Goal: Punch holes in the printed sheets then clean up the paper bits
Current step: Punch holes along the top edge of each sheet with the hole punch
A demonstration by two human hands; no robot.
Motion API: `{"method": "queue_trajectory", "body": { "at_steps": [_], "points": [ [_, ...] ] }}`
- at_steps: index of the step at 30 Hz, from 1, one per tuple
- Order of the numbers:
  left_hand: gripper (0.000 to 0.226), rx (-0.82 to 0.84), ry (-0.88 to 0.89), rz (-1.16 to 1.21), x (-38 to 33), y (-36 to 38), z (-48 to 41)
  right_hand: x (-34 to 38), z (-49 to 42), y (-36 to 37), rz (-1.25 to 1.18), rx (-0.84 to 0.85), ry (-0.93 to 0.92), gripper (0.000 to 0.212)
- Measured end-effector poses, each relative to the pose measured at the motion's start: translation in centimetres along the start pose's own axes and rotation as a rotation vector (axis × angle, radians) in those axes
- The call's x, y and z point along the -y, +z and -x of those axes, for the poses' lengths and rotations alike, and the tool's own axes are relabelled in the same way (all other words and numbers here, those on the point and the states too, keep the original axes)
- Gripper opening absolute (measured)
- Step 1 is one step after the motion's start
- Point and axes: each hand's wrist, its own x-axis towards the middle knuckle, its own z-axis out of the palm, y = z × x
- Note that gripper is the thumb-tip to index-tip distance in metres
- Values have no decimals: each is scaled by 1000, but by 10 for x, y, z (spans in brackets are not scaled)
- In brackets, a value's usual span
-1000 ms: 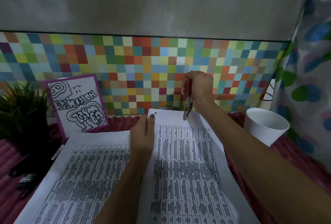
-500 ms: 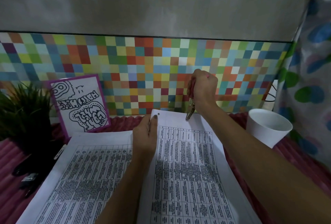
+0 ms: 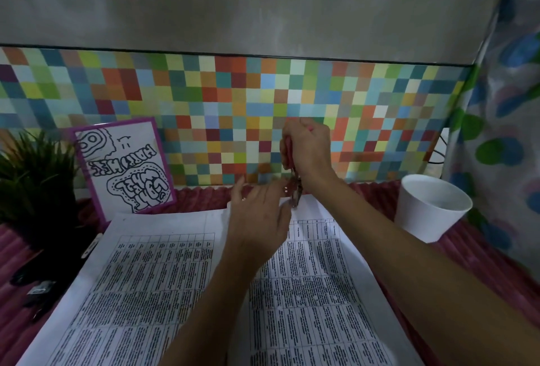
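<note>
Two printed sheets with dense tables lie side by side on the desk: a left sheet (image 3: 137, 275) and a right sheet (image 3: 315, 286). My right hand (image 3: 309, 149) grips a small metal hole punch (image 3: 295, 190) with pink handles, its jaws at the top edge of the right sheet. My left hand (image 3: 260, 219) hovers over that sheet's top left corner, fingers spread and blurred, close to the punch. Whether it touches the paper I cannot tell.
A white paper cup (image 3: 429, 207) stands at the right. A purple-framed doodle card (image 3: 125, 164) leans on the mosaic wall (image 3: 204, 102). A dark green plant (image 3: 35, 178) and small dark items (image 3: 38, 289) sit at the left on the pink ribbed mat (image 3: 482, 266).
My left hand has lifted off the sheet's corner and moved right toward the punch, fingers spreading. My right hand with the punch has stayed at the sheet's top edge.
</note>
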Motion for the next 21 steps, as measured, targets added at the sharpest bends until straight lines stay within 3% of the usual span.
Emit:
{"method": "queue_trajectory", "body": {
  "at_steps": [9,14,18,21],
  "points": [
    [17,118,-121,202,13,9,4,-3,3,1,-63,-38,63,34],
    [16,91,-215,304,18,7,2,4,4,-4,-76,22,235,11],
    [12,106,-241,262,22,9,2,8,5,-5,-136,113,333,27],
    [11,145,-213,177,22,10,3,9,9,-5,-49,183,293,32]
  ]
}}
